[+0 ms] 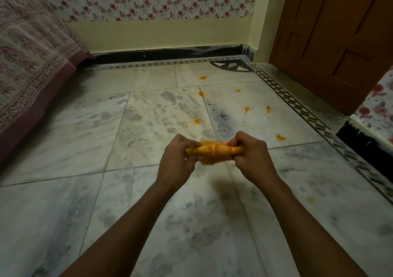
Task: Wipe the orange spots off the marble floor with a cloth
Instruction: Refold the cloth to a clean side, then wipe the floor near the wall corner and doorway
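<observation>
orange striped cloth (pixel 214 150) bunched into roll btwn 2 hands, blurry

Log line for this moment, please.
left hand: grip on cloth | right hand: grip on cloth | cloth: bunched, off floor | orange spots: unwiped

I am stretching both bare forearms forward, my left hand (pixel 177 156) and right hand (pixel 252 154) side by side, fingers (pixel 235 143) curling closed.
</observation>
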Motion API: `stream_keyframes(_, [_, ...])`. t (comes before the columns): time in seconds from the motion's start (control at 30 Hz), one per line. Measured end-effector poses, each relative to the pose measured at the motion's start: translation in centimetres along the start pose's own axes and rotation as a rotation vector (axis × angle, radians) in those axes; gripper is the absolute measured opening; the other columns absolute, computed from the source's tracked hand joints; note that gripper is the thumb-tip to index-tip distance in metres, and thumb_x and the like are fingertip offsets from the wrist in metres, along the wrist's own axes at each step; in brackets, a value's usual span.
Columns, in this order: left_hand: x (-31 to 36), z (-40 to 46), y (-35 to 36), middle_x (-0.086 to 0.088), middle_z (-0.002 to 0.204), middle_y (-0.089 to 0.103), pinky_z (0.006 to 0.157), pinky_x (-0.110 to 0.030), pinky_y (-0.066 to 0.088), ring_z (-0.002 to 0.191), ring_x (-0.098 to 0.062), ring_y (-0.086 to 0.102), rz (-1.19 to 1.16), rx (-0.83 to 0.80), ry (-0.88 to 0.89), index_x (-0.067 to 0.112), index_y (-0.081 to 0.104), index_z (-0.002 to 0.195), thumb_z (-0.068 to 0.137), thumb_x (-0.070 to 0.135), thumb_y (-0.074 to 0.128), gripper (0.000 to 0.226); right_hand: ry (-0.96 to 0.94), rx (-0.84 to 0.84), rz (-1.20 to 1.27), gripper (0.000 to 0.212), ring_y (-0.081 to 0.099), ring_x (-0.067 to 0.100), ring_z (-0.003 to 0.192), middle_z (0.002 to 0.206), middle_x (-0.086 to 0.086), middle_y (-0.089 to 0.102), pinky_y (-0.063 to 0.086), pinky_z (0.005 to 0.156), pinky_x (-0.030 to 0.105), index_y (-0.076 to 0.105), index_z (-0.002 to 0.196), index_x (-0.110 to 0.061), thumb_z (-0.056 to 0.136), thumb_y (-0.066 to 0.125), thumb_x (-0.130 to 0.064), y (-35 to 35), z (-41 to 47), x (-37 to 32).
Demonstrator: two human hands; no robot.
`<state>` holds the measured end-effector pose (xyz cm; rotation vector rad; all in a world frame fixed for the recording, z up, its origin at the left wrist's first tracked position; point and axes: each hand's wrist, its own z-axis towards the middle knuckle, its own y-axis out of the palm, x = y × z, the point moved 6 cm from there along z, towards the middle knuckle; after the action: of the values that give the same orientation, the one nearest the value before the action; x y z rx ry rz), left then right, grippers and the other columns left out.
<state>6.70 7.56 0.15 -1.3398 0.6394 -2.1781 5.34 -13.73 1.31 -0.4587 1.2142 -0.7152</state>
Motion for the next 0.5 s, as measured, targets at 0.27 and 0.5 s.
stream_keyframes(0.27, [-9.4, -5.5, 8.2, 0.000, 0.132, 0.061, 0.085, -0.036, 0.054, 0.110, -0.022, 0.065, 0.342, -0.386, 0.095, 0.022, 0.063, 0.129, 0.094, 0.051, 0.049, 0.048, 0.238, -0.333, -0.311, 0.081, 0.045, 0.019, 0.143, 0.151, -0.005, 0.050, 0.030, 0.114, 0.044, 0.053, 0.142, -0.034, 0.075, 0.045, -0.078, 7.0, -3.4, 7.4])
stream_keyframes(0.5, [-19.8, 1.7, 6.9, -0.007, 0.160, 0.045, 0.112, -0.050, 0.037, 0.147, -0.030, 0.044, 0.611, -0.219, -0.047, 0.021, 0.051, 0.148, 0.100, 0.050, 0.037, 0.058, 0.585, -0.239, -0.461, 0.101, -0.009, 0.042, 0.159, 0.172, 0.022, -0.007, -0.005, 0.123, 0.065, 0.014, 0.163, -0.045, 0.077, 0.019, -0.099, 17.9, -0.6, 8.8])
